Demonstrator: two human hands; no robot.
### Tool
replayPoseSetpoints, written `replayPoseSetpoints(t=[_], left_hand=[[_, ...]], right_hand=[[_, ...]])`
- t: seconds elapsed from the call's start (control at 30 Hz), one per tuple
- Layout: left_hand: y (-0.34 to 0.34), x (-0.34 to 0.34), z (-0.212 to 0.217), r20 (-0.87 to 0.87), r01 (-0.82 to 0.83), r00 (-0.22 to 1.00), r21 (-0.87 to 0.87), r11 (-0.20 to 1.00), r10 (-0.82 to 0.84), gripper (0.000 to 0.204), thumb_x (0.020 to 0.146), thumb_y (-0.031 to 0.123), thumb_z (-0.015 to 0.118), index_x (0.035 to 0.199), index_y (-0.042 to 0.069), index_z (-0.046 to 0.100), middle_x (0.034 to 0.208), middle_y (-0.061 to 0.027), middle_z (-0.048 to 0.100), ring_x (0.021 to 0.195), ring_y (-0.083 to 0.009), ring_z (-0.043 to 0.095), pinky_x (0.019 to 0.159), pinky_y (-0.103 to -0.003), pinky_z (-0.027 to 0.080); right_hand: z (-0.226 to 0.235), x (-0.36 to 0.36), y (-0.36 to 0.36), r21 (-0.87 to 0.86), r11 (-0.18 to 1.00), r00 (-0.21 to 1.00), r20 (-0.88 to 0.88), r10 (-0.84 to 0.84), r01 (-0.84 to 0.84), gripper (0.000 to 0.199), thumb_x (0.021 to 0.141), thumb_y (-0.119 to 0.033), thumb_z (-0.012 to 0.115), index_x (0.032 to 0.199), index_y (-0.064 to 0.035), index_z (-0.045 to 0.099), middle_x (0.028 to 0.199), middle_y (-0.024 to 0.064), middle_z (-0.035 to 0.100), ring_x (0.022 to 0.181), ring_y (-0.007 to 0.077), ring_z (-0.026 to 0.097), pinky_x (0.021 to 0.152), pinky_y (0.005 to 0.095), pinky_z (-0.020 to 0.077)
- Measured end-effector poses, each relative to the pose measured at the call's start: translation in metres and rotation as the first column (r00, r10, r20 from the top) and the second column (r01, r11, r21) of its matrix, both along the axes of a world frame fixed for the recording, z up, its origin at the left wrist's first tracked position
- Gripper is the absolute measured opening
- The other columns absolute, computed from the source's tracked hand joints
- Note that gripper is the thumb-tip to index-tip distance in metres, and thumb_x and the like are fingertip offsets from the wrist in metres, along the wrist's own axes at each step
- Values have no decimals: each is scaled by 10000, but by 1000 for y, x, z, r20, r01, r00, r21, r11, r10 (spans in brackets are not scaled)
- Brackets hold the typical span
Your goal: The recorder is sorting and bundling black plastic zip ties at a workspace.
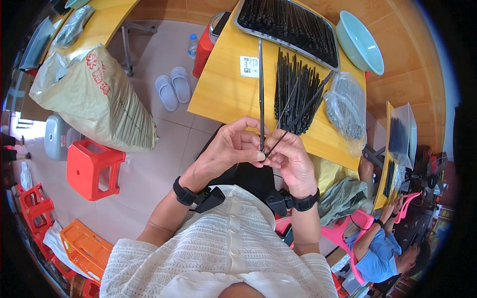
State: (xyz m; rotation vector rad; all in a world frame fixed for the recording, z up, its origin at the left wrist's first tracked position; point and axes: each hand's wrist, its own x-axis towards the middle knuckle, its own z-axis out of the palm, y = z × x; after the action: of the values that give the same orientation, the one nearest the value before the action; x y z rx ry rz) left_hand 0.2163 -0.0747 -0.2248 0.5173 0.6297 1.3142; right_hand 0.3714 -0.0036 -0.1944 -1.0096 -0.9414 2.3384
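Both my hands are together in front of my chest, at the near edge of the yellow table (218, 84). My left hand (231, 146) is closed, its thumb and fingers pinching a narrow bunch of long black cable ties (261, 89) that stands upright. Close beside it, my right hand (293, 159) pinches a thin black cable tie (281, 133) slanting up to the right, its lower end near my left fingertips. A loose pile of black cable ties (293, 89) lies on the table just beyond my right hand. How many ties each hand holds cannot be made out.
A tray (248, 33) full of black ties, a pale green basin (360, 42), a clear bag (346, 111) and a white label (249, 66) are on the table. Leftward stand a large sack (109, 104) and red stool (94, 169). Another person (377, 253) sits at right.
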Motion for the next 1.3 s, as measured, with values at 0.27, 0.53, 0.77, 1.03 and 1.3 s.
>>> replayPoseSetpoints(t=[0.27,0.53,0.77,1.03,1.3], left_hand=[[-1,0,-3,-29,-4,1000,75,997,6,379,740,-67,639,1066,37,477,880,-120,632,765,-205,650,672,-274,552],[1,-2,0,-24,0,1000,20,1000,0,377,736,-48,663,1059,28,483,775,-44,587,743,-129,613,679,-249,534],[0,-1,-6,-73,-7,997,89,996,13,393,748,-76,629,1086,34,460,889,-120,625,787,-204,644,669,-273,546],[1,0,-3,-110,-56,992,55,997,62,323,757,-45,641,1022,41,477,839,-46,585,777,-124,602,678,-238,513],[2,-4,7,-153,13,988,72,997,-2,215,809,0,600,990,21,485,862,-35,574,795,-105,583,683,-220,495]], right_hand=[[2,0,-1,-10,1000,999,38,0,0,67,800,-107,632,784,-51,598,673,4,590,536,34,487,469,158,363],[0,-1,2,-31,999,998,68,-10,12,81,798,-113,636,779,-46,596,671,9,582,506,34,475,439,148,343],[-3,-1,1,-47,998,993,112,-25,31,89,798,-117,638,769,-45,593,653,11,569,493,36,463,432,149,336],[3,-6,-6,14,997,989,130,-78,77,98,805,-112,628,746,-51,579,637,0,560,497,36,461,436,156,335],[3,-12,-16,464,871,952,158,-262,163,106,810,-6,596,723,-40,546,623,-13,550,512,27,459,466,168,354]])
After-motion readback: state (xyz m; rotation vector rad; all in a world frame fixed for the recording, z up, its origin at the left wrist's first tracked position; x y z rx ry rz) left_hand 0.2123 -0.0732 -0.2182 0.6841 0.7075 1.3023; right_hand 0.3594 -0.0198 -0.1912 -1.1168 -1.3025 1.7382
